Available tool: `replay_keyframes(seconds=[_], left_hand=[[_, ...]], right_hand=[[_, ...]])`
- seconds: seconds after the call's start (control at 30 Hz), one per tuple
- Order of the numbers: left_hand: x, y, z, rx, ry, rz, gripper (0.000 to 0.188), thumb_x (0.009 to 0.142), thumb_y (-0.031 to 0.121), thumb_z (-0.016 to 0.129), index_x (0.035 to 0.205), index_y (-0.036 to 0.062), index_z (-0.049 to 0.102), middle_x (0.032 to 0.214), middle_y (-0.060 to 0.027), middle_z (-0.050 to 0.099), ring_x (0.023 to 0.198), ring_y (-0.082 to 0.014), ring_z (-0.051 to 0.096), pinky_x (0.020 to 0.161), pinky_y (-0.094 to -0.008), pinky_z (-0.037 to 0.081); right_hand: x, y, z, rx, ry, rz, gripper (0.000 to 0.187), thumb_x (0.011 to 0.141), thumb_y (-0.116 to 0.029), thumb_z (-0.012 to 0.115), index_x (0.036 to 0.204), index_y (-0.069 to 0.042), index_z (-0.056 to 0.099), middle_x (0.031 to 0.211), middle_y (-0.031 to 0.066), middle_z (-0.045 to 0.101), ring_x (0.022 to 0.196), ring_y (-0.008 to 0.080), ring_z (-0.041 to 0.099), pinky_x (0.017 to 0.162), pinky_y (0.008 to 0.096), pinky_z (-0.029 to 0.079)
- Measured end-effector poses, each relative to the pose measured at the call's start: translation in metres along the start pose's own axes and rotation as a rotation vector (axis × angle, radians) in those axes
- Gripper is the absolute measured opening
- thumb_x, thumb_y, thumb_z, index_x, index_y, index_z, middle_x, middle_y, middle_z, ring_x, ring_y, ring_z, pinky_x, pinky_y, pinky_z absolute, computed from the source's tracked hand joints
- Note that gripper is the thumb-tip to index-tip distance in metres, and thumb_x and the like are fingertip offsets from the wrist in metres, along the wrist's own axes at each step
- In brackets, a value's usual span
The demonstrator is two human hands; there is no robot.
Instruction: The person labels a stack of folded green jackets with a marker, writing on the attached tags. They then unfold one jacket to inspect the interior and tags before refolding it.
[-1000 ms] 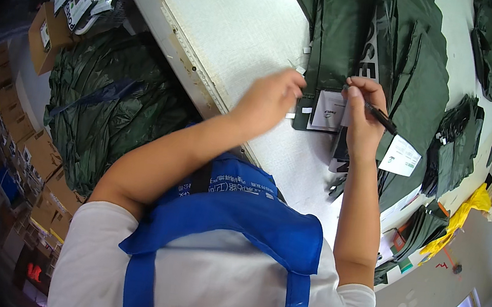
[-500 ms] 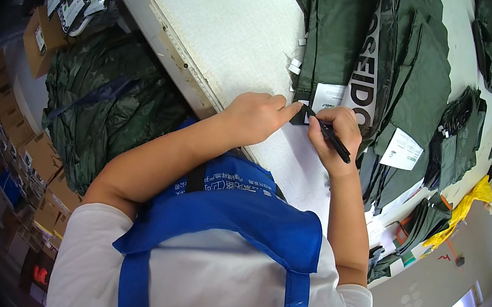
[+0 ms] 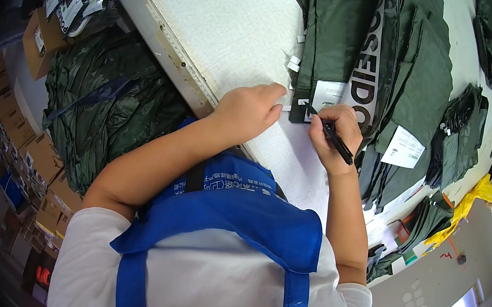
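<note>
My right hand [image 3: 338, 141] grips a black marker pen [image 3: 339, 143] between thumb and fingers. Its tip meets or hovers just over a small white label on the black lower edge [image 3: 301, 116] of a folded dark green garment [image 3: 331, 41]; contact is hard to tell. My left hand [image 3: 246, 112] rests on or just above the white table [image 3: 231, 20], left of that edge, its index finger and thumb apart with nothing between them. Small white tags [image 3: 294, 63] stick out along the garment's left side. Beside the pen, a white printed card [image 3: 329, 94] lies on the garment.
More folded green garments [image 3: 416, 70] and a white paper sheet [image 3: 403, 148] lie to the right, with a yellow cloth [image 3: 464, 205] beyond. A heap of dark green garments [image 3: 110, 106] sits below the table's metal edge [image 3: 162, 36]. Cardboard boxes [image 3: 44, 43] stand at left.
My left hand has drawn back to the left, off the garment's black edge, and its thumb and index finger have parted. The right hand and pen have hardly moved.
</note>
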State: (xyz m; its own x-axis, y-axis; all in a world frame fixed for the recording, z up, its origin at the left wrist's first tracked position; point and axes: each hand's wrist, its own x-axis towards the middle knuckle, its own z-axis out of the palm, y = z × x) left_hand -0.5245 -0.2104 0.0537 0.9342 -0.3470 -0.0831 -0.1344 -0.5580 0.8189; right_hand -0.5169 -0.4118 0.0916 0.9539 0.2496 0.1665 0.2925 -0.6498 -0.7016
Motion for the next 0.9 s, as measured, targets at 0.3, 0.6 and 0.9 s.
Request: replay_keyframes(seconds=[0.3,0.6,0.9], left_hand=[[-0.012,-0.012,0.005,0.212,0.064,0.310,0.025,0.074,0.012,0.066,0.099,0.0095,0.065,0.068,-0.0042,0.054,0.056,-0.0216,0.057,0.049,-0.0332,0.046],[-0.014,-0.016,0.006,0.321,0.078,0.460,0.028,0.069,0.010,0.066,0.097,0.0073,0.069,0.065,-0.0015,0.048,0.055,-0.0166,0.055,0.047,-0.0294,0.045],[-0.014,-0.015,0.007,0.267,0.060,0.407,0.028,0.072,0.010,0.066,0.100,0.0054,0.067,0.065,-0.0034,0.053,0.055,-0.0194,0.056,0.050,-0.0309,0.046]], right_hand=[[0.003,-0.003,0.006,0.002,-0.132,-0.117,0.017,0.065,-0.008,0.074,0.068,-0.008,0.057,0.064,0.0019,0.060,0.058,0.0194,0.055,0.076,0.0341,0.042],[0.004,-0.003,0.012,-0.032,-0.145,-0.138,0.017,0.066,-0.009,0.073,0.069,-0.008,0.056,0.061,0.0019,0.058,0.056,0.0200,0.055,0.075,0.0336,0.043],[0.004,0.000,0.011,0.045,-0.059,-0.140,0.015,0.065,-0.003,0.071,0.070,-0.006,0.057,0.064,0.0056,0.057,0.061,0.0245,0.056,0.075,0.0366,0.045]])
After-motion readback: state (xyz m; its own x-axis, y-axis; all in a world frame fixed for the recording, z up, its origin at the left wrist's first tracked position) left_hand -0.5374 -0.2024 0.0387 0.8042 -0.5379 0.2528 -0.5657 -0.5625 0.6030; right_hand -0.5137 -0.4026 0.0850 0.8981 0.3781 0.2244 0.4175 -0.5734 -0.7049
